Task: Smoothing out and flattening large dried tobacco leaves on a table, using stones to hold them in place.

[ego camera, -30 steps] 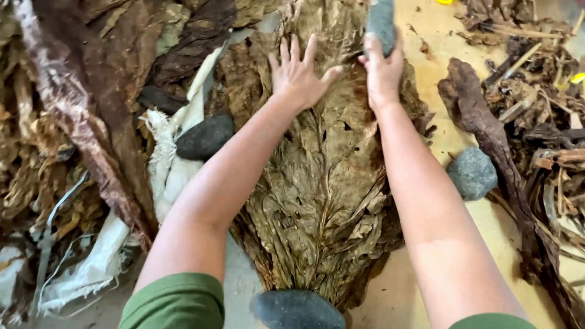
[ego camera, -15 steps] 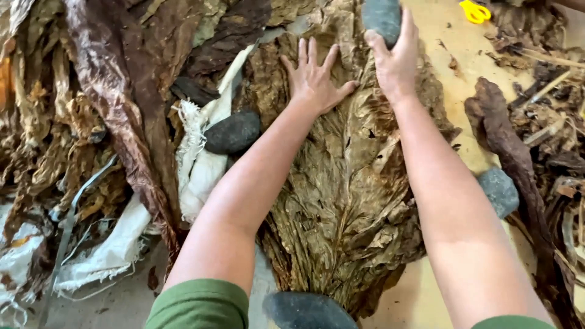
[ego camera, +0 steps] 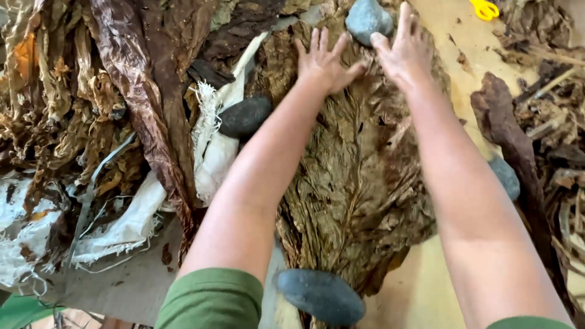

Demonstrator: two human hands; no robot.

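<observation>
Over the last second both hands slid further up the dried tobacco leaf (ego camera: pixel 359 183). Left hand (ego camera: pixel 323 64) lay flat, fingers spread, gripping nothing; right hand (ego camera: pixel 405 52), open, touched the grey stone (ego camera: pixel 367 19), so the flattening carried on.

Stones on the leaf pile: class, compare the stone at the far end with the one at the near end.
The far stone is pale grey and chunky; the near stone is darker, flatter and longer. The right hand touches the far stone; no hand is near the near stone. Both rest on the dried leaf stack.
</observation>
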